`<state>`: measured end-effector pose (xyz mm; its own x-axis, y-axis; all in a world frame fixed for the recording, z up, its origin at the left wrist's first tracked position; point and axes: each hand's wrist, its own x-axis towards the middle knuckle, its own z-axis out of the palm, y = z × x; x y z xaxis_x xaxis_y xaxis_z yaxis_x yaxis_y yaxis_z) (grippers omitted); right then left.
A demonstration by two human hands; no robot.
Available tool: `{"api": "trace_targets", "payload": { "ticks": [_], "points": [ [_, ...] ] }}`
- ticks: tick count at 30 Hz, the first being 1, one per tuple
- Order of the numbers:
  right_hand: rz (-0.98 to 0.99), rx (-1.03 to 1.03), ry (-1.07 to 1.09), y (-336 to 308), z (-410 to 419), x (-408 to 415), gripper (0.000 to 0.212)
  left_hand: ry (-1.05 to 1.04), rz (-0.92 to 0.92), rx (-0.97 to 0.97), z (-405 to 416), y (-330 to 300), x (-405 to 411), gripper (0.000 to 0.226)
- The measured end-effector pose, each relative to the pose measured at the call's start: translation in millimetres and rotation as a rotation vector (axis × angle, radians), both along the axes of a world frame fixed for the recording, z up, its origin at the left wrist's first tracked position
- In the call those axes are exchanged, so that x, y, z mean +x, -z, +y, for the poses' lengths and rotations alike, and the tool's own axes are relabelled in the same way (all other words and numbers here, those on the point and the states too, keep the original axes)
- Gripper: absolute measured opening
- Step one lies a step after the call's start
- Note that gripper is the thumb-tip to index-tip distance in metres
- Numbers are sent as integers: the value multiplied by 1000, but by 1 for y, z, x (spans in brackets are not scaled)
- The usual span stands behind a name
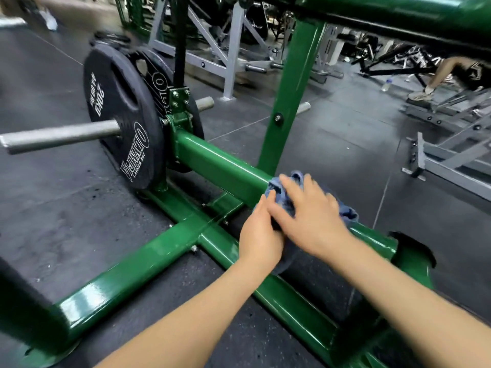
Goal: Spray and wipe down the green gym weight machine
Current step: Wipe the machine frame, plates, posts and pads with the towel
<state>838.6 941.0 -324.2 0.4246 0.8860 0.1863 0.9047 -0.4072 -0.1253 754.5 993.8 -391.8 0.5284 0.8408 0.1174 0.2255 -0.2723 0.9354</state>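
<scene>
The green weight machine [218, 163] fills the view, its low lever tube running from the plate hub toward the lower right. A crumpled blue cloth [288, 187] lies over that tube. My right hand [310, 216] lies flat on top of the cloth, fingers spread and straight, pressing it onto the tube. My left hand [261, 232] is at the cloth's near side, fingers tucked under the right hand and holding the cloth's hanging edge. No spray bottle is in view.
A black 20 kg plate [119, 115] sits on a steel sleeve [58, 136] at the left. A green upright post [289, 96] rises behind the cloth. Grey machine frames [451, 166] stand right; a person's leg [435, 81] and a water bottle [386, 85] are at far right.
</scene>
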Motion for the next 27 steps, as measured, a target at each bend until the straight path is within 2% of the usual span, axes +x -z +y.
{"api": "trace_targets", "payload": {
  "ticks": [5, 9, 13, 18, 22, 25, 27],
  "points": [
    [-302, 73, 61, 49, 2, 7, 81, 200, 73, -149, 23, 3, -25, 84],
    [-484, -1, -53, 57, 14, 22, 106, 142, 137, -280, 46, 19, -36, 82],
    [-509, -22, -71, 47, 60, 22, 98, 104, 144, -238, 58, 17, -33, 67],
    [-395, -48, -80, 35, 124, 0, 78, -59, 134, -239, 78, 11, -29, 82],
    [-368, -3, -181, 34, 114, 9, 89, -51, 195, -223, 84, 8, -32, 72],
    [-523, 66, -282, 51, 76, 21, 103, 18, 301, -204, 66, 16, -28, 51],
    [-616, 93, -292, 64, 59, 24, 102, 81, 339, -220, 51, 24, -24, 49]
  ]
}}
